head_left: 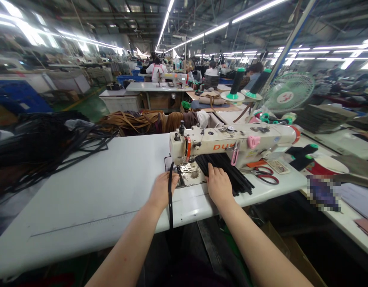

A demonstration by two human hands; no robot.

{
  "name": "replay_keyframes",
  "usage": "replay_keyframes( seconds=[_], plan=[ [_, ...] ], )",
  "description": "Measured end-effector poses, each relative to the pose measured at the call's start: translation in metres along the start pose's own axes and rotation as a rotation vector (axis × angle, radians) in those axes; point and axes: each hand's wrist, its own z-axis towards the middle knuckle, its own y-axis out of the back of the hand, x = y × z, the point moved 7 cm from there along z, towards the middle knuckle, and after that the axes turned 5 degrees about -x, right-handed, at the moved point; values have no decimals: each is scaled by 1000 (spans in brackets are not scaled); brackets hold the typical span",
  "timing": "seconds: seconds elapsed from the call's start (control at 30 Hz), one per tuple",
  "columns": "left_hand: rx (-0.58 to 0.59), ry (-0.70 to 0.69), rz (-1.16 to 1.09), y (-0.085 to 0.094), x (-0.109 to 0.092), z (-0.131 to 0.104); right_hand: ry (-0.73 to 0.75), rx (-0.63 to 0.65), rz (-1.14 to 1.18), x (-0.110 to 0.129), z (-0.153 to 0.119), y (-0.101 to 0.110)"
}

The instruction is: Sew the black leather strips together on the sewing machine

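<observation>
A narrow black strap (171,203) hangs from beside the needle area of the white sewing machine (214,144), past the table's front edge. My left hand (160,190) is closed at this strap, left of the metal needle plate (191,175); its fingertips are partly hidden. My right hand (219,184) lies with outstretched fingers at the right of the plate, touching the near side of a bundle of black strips (236,175). That bundle spreads under the machine arm. Red-handled scissors (266,175) rest right of the bundle.
The white table (112,183) extends left, with a ruler scale near its front. A dark heap of black straps (67,139) covers its left end. Brown straps (136,121) hang behind it. Thread cones (236,83) and a green fan (287,93) stand behind the machine. People sit at machines farther back.
</observation>
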Motion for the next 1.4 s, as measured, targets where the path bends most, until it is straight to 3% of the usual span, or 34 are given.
replay_keyframes(
  seconds=[0.13,0.27,0.47,0.67,0.73,0.8,1.0,1.4],
  plan=[
    [-4,-27,46,0,-2,0,-71,34,76,2,3,1],
    [14,-95,118,-5,-1,-2,-193,59,245,-10,11,2],
    [-26,-145,148,-7,1,-6,-407,89,732,-31,12,1],
    [6,-181,228,-8,-11,-11,-522,193,1271,-10,-45,2],
    [12,-184,231,-7,-15,-12,-668,250,1562,1,-73,-4],
    [5,-182,215,-6,-18,-12,-757,303,1700,10,-96,-9],
    [14,-143,222,-3,-20,-12,-811,280,1715,14,-130,-15],
    [92,24,416,-7,-11,-11,-807,393,1698,27,-136,-18]
  ],
)
